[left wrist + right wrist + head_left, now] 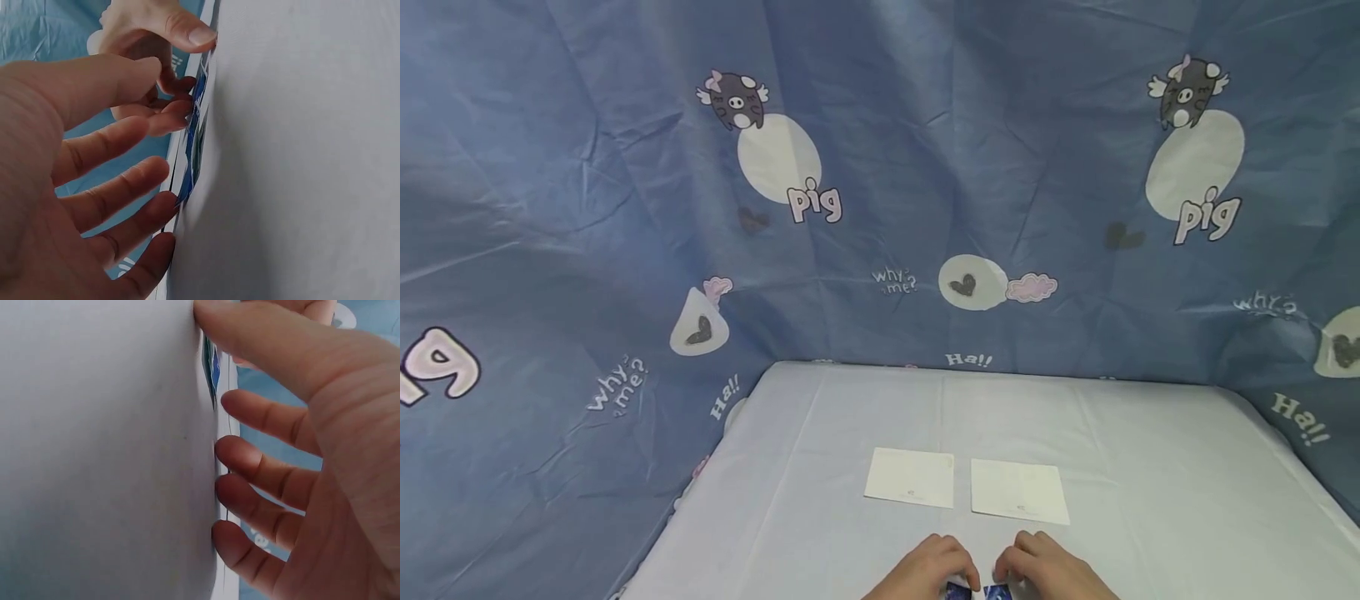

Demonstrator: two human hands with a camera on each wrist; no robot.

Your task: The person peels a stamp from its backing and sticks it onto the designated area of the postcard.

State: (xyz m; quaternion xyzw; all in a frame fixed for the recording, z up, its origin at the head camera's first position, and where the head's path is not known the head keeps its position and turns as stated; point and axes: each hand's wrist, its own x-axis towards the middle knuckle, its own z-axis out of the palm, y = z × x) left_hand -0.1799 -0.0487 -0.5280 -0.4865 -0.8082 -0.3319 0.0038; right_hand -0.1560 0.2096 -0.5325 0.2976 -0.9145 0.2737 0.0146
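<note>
Shows the left hand (928, 567) and the right hand (1048, 567) side by side on the near part of the white table (805, 508), with loosely bent fingers spread apart from the thumbs. Places a dark blue piece (958, 592) just by the left fingertips and a brighter blue piece (997, 592) just by the right ones, both cut off below in the head view. Seems to grip neither, though hard to judge from edge-on wrist views. Beyond, shows a left cream card (910, 477) and a right cream card (1019, 490), lying flat, slightly apart. Behind, has a blue pig-printed cloth (887, 167).
</note>
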